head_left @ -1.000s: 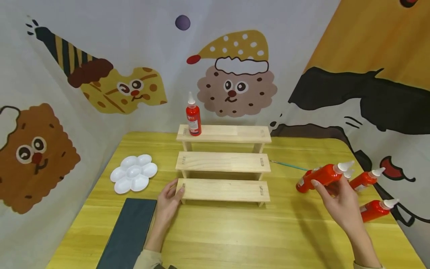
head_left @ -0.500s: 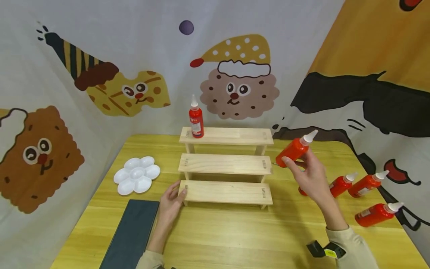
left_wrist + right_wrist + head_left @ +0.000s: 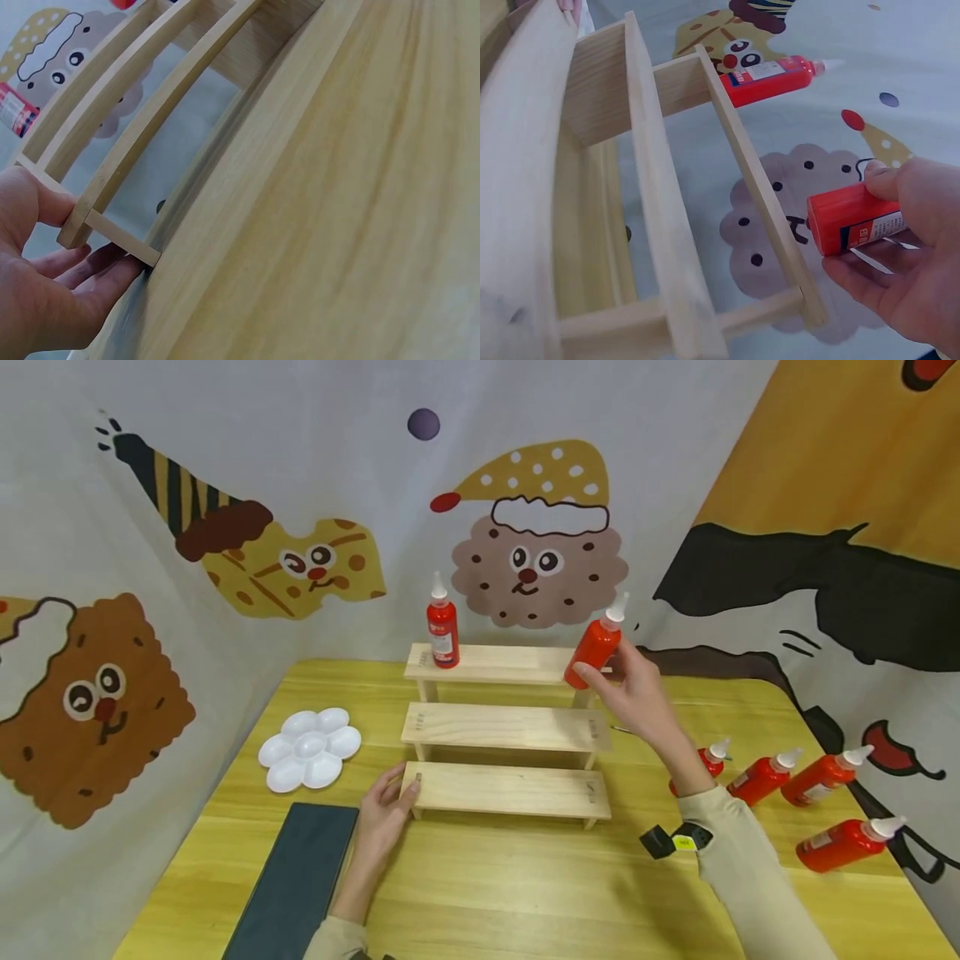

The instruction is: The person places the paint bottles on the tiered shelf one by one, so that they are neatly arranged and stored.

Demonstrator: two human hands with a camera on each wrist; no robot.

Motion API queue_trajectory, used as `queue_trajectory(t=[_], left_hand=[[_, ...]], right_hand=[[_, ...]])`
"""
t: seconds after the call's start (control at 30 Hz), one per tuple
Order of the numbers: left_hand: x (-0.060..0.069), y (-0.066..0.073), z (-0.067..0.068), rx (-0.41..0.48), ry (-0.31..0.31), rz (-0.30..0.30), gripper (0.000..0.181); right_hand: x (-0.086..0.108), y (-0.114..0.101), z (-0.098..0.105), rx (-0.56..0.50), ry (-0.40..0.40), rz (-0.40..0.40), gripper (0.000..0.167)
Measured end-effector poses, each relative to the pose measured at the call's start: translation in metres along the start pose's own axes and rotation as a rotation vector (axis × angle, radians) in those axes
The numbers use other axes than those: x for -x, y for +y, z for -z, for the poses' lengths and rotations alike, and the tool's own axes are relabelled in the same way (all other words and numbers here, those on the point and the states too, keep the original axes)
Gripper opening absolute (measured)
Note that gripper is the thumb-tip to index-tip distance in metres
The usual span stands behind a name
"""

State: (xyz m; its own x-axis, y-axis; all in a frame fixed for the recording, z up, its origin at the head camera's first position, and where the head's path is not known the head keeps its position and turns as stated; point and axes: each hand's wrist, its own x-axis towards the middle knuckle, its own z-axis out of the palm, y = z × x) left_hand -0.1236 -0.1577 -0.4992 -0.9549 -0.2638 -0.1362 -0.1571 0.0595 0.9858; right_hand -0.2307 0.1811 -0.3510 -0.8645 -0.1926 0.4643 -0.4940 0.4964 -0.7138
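A three-step wooden stand [image 3: 506, 727] is on the table in the head view. My left hand [image 3: 382, 818] grips the left end of its lowest step; in the left wrist view the thumb is over the board and the fingers [image 3: 105, 274] lie along the leg below. With my right hand [image 3: 636, 693] I hold a red squeeze bottle [image 3: 596, 647] with a white nozzle, tilted, by the top step's right end. The right wrist view shows that bottle's base [image 3: 826, 225] apart from the board. Another red squeeze bottle [image 3: 443, 635] stands upright at the top step's left end.
Several more red bottles [image 3: 842, 845] are at the table's right side. A thin brush [image 3: 622, 729] lies partly hidden behind my right arm. To the left are a white flower-shaped palette [image 3: 309, 748] and a dark flat board [image 3: 292, 881]. Printed cloth [image 3: 337, 427] hangs behind.
My right hand has lifted the red squeeze bottle from the group on the right and carried it left to the top step's right end. My left hand stays on the stand.
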Motion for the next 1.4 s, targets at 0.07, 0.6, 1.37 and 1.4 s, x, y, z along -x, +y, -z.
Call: queue_trajectory(t=[0.07,0.6,1.37,1.4], left_hand=[[-0.001,-0.001,-0.001,0.003,0.004,0.000,0.050],[-0.005,0.000,-0.004,0.006,-0.019,0.006,0.052],[-0.003,0.000,0.001,-0.005,-0.021,0.019,0.053],[-0.003,0.000,0.002,-0.004,-0.016,0.021,0.052]], right_hand=[[-0.011,-0.001,-0.006,-0.007,-0.026,-0.008,0.043],[-0.059,-0.014,-0.054,-0.076,-0.118,-0.049,0.046],[-0.055,-0.024,-0.065,-0.053,-0.101,-0.068,0.054],[-0.055,-0.025,-0.063,-0.058,-0.101,-0.072,0.054]])
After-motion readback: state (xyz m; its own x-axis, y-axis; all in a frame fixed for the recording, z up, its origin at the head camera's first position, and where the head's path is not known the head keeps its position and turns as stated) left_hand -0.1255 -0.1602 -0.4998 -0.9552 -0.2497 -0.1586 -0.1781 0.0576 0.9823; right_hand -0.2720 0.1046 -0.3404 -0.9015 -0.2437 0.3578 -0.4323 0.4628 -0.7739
